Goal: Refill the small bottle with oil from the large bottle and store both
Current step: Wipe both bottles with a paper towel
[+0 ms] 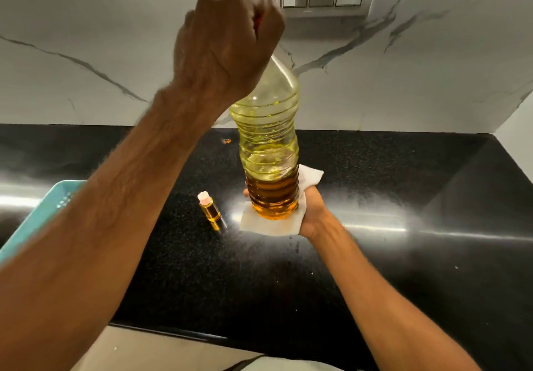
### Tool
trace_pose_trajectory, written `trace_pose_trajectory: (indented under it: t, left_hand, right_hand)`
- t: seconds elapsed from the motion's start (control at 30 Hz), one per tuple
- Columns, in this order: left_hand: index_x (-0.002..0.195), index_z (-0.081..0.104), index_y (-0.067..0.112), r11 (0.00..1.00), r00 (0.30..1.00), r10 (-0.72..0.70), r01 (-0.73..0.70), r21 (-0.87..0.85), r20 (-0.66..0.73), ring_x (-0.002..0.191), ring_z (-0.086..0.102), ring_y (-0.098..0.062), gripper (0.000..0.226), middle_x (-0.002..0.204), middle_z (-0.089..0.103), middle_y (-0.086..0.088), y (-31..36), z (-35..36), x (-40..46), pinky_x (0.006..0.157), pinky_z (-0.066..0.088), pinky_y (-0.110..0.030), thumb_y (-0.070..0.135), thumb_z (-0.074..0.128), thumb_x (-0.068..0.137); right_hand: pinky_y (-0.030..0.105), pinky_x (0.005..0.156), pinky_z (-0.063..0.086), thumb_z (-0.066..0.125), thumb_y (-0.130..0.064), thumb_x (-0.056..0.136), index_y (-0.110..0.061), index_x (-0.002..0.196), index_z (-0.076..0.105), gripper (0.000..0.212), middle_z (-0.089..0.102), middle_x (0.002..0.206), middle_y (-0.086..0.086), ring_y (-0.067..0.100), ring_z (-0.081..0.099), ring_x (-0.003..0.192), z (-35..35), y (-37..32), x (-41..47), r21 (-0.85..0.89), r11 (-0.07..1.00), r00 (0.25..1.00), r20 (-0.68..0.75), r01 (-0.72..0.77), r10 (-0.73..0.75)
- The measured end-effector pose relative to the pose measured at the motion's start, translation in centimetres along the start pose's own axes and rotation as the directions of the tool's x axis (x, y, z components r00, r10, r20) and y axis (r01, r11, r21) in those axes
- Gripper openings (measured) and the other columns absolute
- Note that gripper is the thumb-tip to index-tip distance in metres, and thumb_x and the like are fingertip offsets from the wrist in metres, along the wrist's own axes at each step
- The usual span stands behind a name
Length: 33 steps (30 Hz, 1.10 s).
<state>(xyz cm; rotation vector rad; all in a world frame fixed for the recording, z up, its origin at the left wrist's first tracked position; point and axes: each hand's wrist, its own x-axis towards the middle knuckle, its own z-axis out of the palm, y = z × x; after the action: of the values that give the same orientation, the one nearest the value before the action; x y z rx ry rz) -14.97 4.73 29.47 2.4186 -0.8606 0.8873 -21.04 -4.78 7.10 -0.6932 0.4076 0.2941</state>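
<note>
My left grip [230, 44] closes on the bottle [269, 142] top; my right grip [310, 212] holds its base through tissue [271, 226]. Centre frame, black speckled bench [375, 255]; marble wall [86, 53] behind.

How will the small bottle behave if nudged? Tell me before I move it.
The small bottle is tall, narrow and upright on the glossy countertop, so it probably tips easily. It likely slides. Round-bodied, it would probably roll once down.

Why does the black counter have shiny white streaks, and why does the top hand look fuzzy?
Head view: the streaks are glare on the polished counter. The left hand atop the large bottle is motion-blurred, while the small bottle stays sharp. The wide lens bends the counter's edges.
</note>
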Motion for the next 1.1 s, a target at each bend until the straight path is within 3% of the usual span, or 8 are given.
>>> trace_pose_trajectory:
  t: [0.23,0.4,0.53,0.7,0.8,0.9,1.0,1.1]
  left_hand:
    - [0.079,0.046,0.022,0.995,0.996,-0.083,0.084,0.044,-0.023,0.045,0.03,0.002,0.037,0.055,0.031,0.013,1.5,0.9,-2.2,0.042,0.021,-0.011,0.043,0.026,0.101]
    - [0.075,0.042,0.021,0.992,0.988,-0.128,0.127,-0.024,-0.081,0.043,0.027,0.001,0.035,0.053,0.027,0.013,2.0,1.3,-3.0,0.051,0.034,-0.003,0.042,0.03,0.101]
    - [0.069,0.04,0.025,0.98,0.972,-0.194,0.186,-0.074,-0.132,0.042,0.028,0.002,0.037,0.053,0.028,0.014,2.0,1.2,-2.1,0.049,0.035,-0.006,0.043,0.03,0.1]
    - [0.09,0.058,0.021,0.965,0.948,-0.26,0.25,-0.073,-0.185,0.055,0.044,-0.006,0.043,0.069,0.048,0.006,2.3,1.1,-0.6,0.048,0.026,-0.007,0.049,0.026,0.098]
    - [0.092,0.056,0.025,0.973,0.958,-0.232,0.231,-0.028,-0.166,0.064,0.054,-0.005,0.042,0.076,0.053,0.007,3.7,1.5,-0.1,0.055,0.043,-0.013,0.052,0.025,0.098]
    - [0.093,0.056,0.025,0.987,0.98,-0.157,0.158,-0.001,-0.122,0.065,0.054,-0.002,0.042,0.077,0.054,0.009,5.6,2.3,-0.3,0.058,0.043,-0.014,0.055,0.026,0.098]
    - [0.104,0.06,0.021,0.994,0.991,-0.107,0.109,0.009,-0.086,0.068,0.052,-0.002,0.047,0.08,0.053,0.009,6.4,3.3,-0.3,0.06,0.039,-0.012,0.055,0.027,0.098]
    - [0.108,0.061,0.017,0.995,0.993,-0.101,0.102,0.011,-0.059,0.069,0.053,-0.002,0.048,0.081,0.054,0.007,5.8,4.0,0.0,0.063,0.041,-0.013,0.052,0.029,0.099]
  right_hand:
    - [0.057,0.079,0.054,0.038,-0.033,0.101,-0.012,0.103,0.072,0.04,0.072,0.092,0.017,0.033,0.072,0.081,-0.6,1.4,-0.5,0.339,0.933,0.993,-0.046,0.121,-0.113]
    - [0.064,0.097,0.045,0.051,-0.019,0.081,-0.024,0.117,0.061,0.038,0.067,0.101,0.012,0.034,0.065,0.097,-1.9,-0.2,-1.2,0.324,0.896,0.942,-0.242,0.304,-0.232]
    - [0.054,0.098,0.047,0.036,-0.02,0.097,-0.026,0.11,0.056,0.025,0.061,0.095,0.006,0.027,0.061,0.091,-1.8,-1.1,-2.7,0.21,0.86,0.861,-0.331,0.466,-0.386]
    - [0.038,0.075,0.052,0.03,-0.036,0.1,-0.021,0.118,0.058,0.037,0.064,0.088,0.002,0.024,0.062,0.084,-0.3,-0.4,-4.1,0.112,0.723,0.703,-0.373,0.682,-0.605]
    - [0.043,0.092,0.052,0.041,-0.032,0.092,-0.015,0.139,0.048,0.051,0.061,0.124,0.01,0.034,0.057,0.113,1.6,0.0,-4.1,-0.137,0.609,0.507,-0.431,0.781,-0.747]
    - [0.029,0.099,0.048,0.038,-0.037,0.101,-0.02,0.142,0.041,0.044,0.052,0.139,0.003,0.016,0.053,0.125,3.8,-0.2,-3.2,-0.462,0.39,0.285,-0.282,0.797,-0.916]
    - [0.048,0.102,0.046,0.023,-0.072,0.091,-0.036,0.142,0.036,0.064,0.05,0.142,0.004,0.022,0.051,0.129,4.9,-1.0,-2.3,-0.576,0.306,0.219,-0.217,0.758,-0.951]
    - [0.033,0.093,0.053,0.023,-0.066,0.094,-0.017,0.139,0.044,0.07,0.059,0.129,0.01,0.018,0.06,0.116,4.9,-2.3,-2.0,-0.555,0.313,0.226,-0.221,0.771,-0.949]
